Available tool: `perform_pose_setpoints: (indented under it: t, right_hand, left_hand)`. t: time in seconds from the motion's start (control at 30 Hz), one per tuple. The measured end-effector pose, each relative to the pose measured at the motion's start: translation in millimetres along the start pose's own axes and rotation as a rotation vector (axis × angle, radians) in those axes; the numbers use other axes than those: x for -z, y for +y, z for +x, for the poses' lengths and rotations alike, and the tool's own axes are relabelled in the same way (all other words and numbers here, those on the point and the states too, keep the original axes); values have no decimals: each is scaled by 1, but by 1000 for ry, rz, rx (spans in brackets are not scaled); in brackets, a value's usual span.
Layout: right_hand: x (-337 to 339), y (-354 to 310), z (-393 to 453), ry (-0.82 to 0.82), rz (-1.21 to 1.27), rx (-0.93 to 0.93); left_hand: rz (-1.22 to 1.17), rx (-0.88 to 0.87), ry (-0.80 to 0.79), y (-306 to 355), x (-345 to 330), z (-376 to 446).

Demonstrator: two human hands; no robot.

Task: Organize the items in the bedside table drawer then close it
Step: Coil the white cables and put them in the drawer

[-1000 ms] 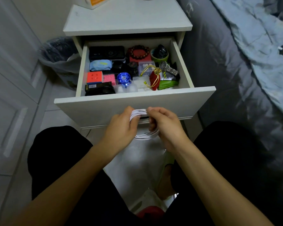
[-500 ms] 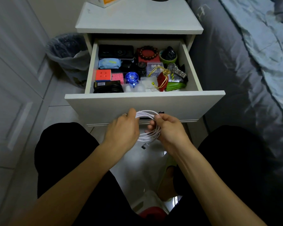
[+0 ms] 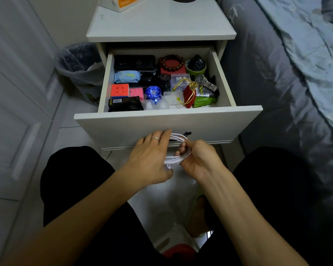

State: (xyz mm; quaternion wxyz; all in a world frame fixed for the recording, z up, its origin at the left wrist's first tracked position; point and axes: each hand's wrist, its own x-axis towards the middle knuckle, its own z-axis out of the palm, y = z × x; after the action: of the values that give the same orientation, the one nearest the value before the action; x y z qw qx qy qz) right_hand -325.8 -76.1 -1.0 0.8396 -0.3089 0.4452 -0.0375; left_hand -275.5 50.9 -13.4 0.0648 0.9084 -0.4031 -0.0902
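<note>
Right hand (image 3: 198, 158) has its fingers curled round the coiled white cable (image 3: 178, 156), just in front of the drawer (image 3: 167, 123). Left hand (image 3: 150, 156) lies flat against the coil, fingers fairly straight. I'd keep the loops tight and even, then tuck them into a gap past the yo-yo (image 3: 153, 92).
</note>
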Motion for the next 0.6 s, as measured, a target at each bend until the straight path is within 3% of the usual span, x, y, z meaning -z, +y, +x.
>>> perform_pose_setpoints:
  t: [0.2,0.43,0.6]
  right_hand:
    - [-1,-2,-9,-41,-74,76]
    - [-1,4,-12,-18,38,17]
    - [2,3,-13,-68,-128,128]
  left_hand:
    - [89,52,35,1,2,4]
    - [94,131,105,22,-6,3]
    - [68,139,88,22,-5,2]
